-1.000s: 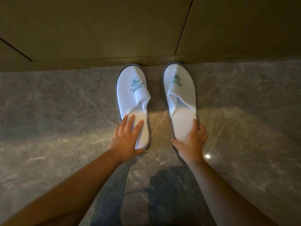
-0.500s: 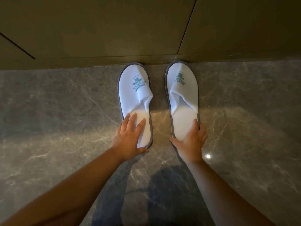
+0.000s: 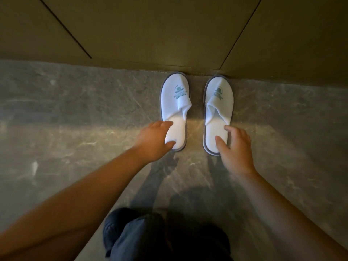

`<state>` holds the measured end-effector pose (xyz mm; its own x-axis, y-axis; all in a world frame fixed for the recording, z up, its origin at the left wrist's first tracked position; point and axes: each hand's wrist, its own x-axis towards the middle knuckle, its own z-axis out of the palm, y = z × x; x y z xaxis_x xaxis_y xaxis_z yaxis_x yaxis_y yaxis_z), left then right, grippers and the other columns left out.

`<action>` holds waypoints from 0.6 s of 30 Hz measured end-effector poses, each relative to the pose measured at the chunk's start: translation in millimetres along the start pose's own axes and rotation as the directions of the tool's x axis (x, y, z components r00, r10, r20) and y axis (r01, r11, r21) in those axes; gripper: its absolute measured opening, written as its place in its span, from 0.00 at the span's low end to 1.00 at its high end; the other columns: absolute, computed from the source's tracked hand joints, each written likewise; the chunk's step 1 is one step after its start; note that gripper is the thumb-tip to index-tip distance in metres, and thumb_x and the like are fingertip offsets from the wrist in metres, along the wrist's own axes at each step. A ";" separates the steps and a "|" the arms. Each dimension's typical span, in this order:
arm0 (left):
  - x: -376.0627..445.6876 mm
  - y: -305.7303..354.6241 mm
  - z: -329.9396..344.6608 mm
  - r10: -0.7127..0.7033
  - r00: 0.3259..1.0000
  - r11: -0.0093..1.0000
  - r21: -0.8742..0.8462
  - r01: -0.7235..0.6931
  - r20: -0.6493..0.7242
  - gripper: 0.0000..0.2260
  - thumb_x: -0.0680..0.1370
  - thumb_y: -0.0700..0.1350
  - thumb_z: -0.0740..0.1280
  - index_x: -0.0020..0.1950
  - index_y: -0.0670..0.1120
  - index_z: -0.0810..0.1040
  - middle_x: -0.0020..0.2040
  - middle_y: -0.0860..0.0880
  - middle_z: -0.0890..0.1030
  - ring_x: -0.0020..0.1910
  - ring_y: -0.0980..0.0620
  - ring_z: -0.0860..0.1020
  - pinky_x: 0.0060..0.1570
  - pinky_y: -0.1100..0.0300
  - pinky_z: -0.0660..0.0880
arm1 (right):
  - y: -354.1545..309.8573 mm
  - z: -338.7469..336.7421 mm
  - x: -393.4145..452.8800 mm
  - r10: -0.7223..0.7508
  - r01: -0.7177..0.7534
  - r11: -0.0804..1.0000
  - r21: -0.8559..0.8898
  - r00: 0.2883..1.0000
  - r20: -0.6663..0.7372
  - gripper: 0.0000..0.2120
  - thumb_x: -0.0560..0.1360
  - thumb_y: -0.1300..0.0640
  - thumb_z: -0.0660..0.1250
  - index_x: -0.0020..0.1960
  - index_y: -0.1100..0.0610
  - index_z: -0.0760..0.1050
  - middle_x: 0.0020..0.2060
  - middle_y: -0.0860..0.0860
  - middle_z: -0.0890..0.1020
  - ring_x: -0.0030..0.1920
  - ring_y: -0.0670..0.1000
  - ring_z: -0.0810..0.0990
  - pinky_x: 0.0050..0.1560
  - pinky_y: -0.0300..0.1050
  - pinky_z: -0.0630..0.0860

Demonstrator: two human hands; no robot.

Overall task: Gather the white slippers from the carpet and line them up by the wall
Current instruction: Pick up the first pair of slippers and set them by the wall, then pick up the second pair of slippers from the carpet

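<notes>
Two white slippers with grey edging and green logos lie side by side on the marble floor, toes touching the wall base. The left slipper (image 3: pixel 176 102) and the right slipper (image 3: pixel 219 106) are parallel with a narrow gap between them. My left hand (image 3: pixel 154 142) hovers over the left slipper's heel with fingers spread and holds nothing. Over the right slipper's heel is my right hand (image 3: pixel 235 149), also spread and blurred by motion; whether its fingertips still touch the slipper I cannot tell.
An olive-brown panelled wall (image 3: pixel 169 34) runs across the top. Grey veined marble floor (image 3: pixel 75 119) spreads to both sides. My dark trouser knee and dark shoe (image 3: pixel 150 238) are at the bottom centre.
Both hands have lifted off the slippers' heels and drawn back with fingers spread. The camera has pulled back and up, bringing my knee into view. The slippers stay at the wall.
</notes>
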<state>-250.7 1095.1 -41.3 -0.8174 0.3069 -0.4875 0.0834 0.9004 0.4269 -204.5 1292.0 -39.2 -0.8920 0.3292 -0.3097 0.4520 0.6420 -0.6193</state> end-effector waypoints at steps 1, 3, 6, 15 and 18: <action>-19.2 10.9 -21.4 -0.021 1.000 0.999 -0.039 0.021 -0.009 0.25 0.73 0.51 0.64 0.68 0.46 0.63 0.68 0.43 0.70 0.64 0.43 0.70 0.62 0.50 0.68 | -18.5 -18.3 -13.2 -0.018 0.018 1.000 0.005 1.000 0.021 0.17 0.72 0.55 0.64 0.60 0.58 0.70 0.60 0.58 0.74 0.60 0.54 0.69 0.54 0.41 0.66; -61.7 32.3 -68.0 -0.045 0.999 0.995 -0.094 0.044 -0.016 0.22 0.73 0.50 0.64 0.65 0.46 0.67 0.66 0.44 0.73 0.60 0.44 0.74 0.59 0.52 0.71 | -60.4 -56.7 -41.0 -0.063 0.063 0.998 0.005 0.995 0.075 0.13 0.72 0.57 0.64 0.56 0.58 0.72 0.56 0.58 0.76 0.53 0.49 0.70 0.45 0.30 0.60; -129.9 62.9 -146.4 -0.070 0.998 0.986 -0.151 0.068 -0.009 0.19 0.74 0.49 0.63 0.63 0.46 0.69 0.63 0.44 0.75 0.58 0.45 0.75 0.56 0.52 0.72 | -134.3 -117.4 -84.0 -0.121 0.114 0.992 0.052 0.978 0.171 0.09 0.72 0.59 0.63 0.51 0.58 0.75 0.52 0.57 0.78 0.50 0.49 0.71 0.40 0.31 0.61; -340.7 135.4 -371.7 -0.238 0.948 0.932 -0.326 0.161 -0.213 0.16 0.74 0.49 0.62 0.61 0.47 0.71 0.61 0.47 0.76 0.55 0.48 0.76 0.53 0.55 0.73 | -369.6 -276.1 -219.9 -0.309 0.212 0.937 0.276 0.873 0.378 0.03 0.72 0.57 0.63 0.44 0.49 0.73 0.42 0.47 0.78 0.44 0.47 0.75 0.39 0.31 0.68; -400.5 143.9 -410.1 -0.322 0.896 0.900 -0.392 0.190 -0.306 0.17 0.75 0.49 0.62 0.62 0.47 0.71 0.61 0.47 0.76 0.56 0.50 0.75 0.51 0.60 0.70 | -416.4 -301.3 -258.7 -0.422 0.287 0.896 0.339 0.789 0.446 0.09 0.72 0.57 0.63 0.41 0.42 0.71 0.41 0.41 0.77 0.45 0.44 0.75 0.41 0.25 0.69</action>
<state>-145.0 975.3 527.7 -0.9335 -0.1096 -0.3415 -0.3038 0.7477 0.5904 -160.5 1148.0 516.2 -0.8969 -0.3204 -0.3050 0.1469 0.4345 -0.8886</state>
